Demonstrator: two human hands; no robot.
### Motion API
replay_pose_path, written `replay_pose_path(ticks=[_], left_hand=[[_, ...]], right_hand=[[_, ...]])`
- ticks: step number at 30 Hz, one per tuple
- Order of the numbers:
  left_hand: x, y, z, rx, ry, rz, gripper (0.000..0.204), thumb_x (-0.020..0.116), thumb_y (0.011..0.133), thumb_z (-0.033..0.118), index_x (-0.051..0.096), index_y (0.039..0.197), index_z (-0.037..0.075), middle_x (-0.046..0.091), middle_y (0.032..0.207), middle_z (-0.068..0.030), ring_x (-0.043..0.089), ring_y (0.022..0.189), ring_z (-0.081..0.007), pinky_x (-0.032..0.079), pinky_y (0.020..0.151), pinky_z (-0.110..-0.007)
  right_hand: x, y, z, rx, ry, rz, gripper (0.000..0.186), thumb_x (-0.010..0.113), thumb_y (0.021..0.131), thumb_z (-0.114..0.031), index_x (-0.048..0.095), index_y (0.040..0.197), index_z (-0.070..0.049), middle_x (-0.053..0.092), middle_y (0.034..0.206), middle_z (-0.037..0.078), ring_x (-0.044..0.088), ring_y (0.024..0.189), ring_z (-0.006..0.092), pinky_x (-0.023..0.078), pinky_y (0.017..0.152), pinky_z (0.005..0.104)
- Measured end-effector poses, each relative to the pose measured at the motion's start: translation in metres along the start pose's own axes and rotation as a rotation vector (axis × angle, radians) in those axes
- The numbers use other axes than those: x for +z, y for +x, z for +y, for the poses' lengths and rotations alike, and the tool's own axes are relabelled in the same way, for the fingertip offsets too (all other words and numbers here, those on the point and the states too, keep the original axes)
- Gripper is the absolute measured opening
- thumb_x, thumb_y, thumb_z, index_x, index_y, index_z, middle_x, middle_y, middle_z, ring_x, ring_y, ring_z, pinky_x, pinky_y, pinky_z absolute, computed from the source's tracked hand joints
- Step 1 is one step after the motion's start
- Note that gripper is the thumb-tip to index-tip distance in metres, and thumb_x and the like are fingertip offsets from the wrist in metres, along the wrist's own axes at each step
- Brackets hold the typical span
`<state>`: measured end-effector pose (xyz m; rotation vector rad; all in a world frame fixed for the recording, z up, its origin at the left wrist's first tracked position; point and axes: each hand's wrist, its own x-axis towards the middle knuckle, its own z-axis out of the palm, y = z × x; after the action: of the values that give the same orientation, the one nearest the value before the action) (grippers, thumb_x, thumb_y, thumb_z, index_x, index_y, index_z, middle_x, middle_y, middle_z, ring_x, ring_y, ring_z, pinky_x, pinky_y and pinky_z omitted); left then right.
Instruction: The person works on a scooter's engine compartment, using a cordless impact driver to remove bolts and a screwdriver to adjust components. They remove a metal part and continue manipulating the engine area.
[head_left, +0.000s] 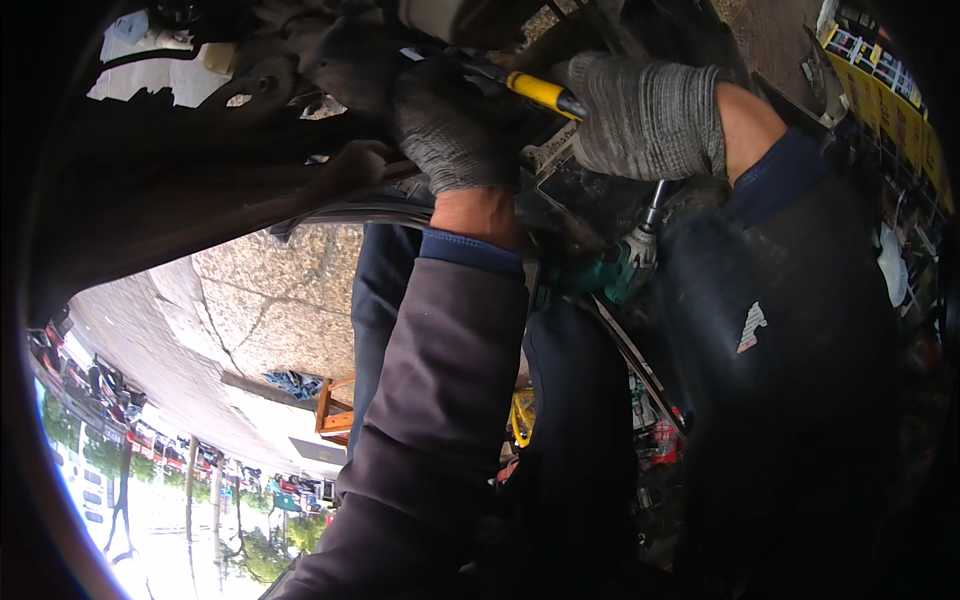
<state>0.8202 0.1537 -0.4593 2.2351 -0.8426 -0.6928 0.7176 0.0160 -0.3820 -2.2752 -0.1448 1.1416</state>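
Observation:
My right hand (650,115), in a grey knitted glove, is closed round the end of a yellow-and-black-handled tool (540,92). The tool's shaft runs left into dark vehicle parts (345,65), and its working end is lost in shadow. My left hand (455,130), gloved too, reaches up against these parts beside the shaft; its fingers are hidden. Below my right hand, a green power wrench (622,268) with a long metal socket (655,207) lies by my legs, apart from both hands.
A long dark vehicle part (200,220) crosses the left side. Beneath it is stone paving (280,290) with a wooden stool (335,408). At right stands a yellow rack (885,110) of small items. A red bottle (663,440) and other clutter lie between my legs.

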Motion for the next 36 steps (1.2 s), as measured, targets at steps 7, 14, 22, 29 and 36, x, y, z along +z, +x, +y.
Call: replay_pose_path(ticks=[7,14,22,29,36], left_hand=[[-0.005,-0.015,0.003,-0.016,-0.258,0.103,0.024,0.075,0.070,0.008,0.061,0.086,-0.004,0.067,0.071,-0.0084,0.064,0.057,-0.0159,0.055,0.055,-0.028],[0.002,-0.011,0.008,-0.096,-0.539,0.132,0.015,0.060,0.085,0.002,0.061,0.099,-0.002,0.066,0.086,-0.0077,0.064,0.072,-0.0143,0.053,0.060,-0.026],[-0.022,-0.038,0.055,-0.367,-0.346,0.142,0.025,0.057,0.090,0.015,0.055,0.110,0.000,0.058,0.103,-0.0107,0.055,0.094,-0.0179,0.047,0.081,-0.031],[-0.084,-0.023,0.092,-0.133,-0.342,-0.141,0.025,0.058,0.087,0.015,0.059,0.108,0.001,0.062,0.098,-0.0138,0.060,0.088,-0.0241,0.048,0.081,-0.036],[-0.121,0.050,0.092,0.697,0.981,-0.670,0.039,0.062,0.079,0.035,0.066,0.113,0.014,0.063,0.103,-0.0119,0.055,0.105,-0.0311,0.034,0.096,-0.055]], right_hand=[[0.025,-0.017,-0.013,0.098,0.098,0.101,0.045,0.062,0.084,-0.022,0.056,0.124,0.000,0.064,0.087,0.015,0.063,0.071,0.0232,0.054,0.068,0.0333],[0.072,-0.027,-0.034,0.475,0.851,0.511,0.035,0.063,0.086,-0.025,0.061,0.108,0.002,0.066,0.084,0.015,0.065,0.073,0.0257,0.055,0.069,0.0365],[0.141,0.018,-0.089,0.677,1.624,0.874,0.039,0.059,0.078,-0.013,0.055,0.114,0.001,0.062,0.090,0.021,0.063,0.082,0.0353,0.051,0.075,0.0402],[0.160,0.021,-0.121,1.174,1.255,0.800,0.040,0.064,0.078,-0.020,0.058,0.114,-0.003,0.066,0.098,0.022,0.064,0.094,0.0364,0.052,0.081,0.0429],[0.165,0.022,-0.128,1.397,0.850,0.902,0.047,0.075,0.070,-0.031,0.060,0.108,-0.009,0.064,0.096,0.018,0.062,0.091,0.0379,0.049,0.082,0.0479]])
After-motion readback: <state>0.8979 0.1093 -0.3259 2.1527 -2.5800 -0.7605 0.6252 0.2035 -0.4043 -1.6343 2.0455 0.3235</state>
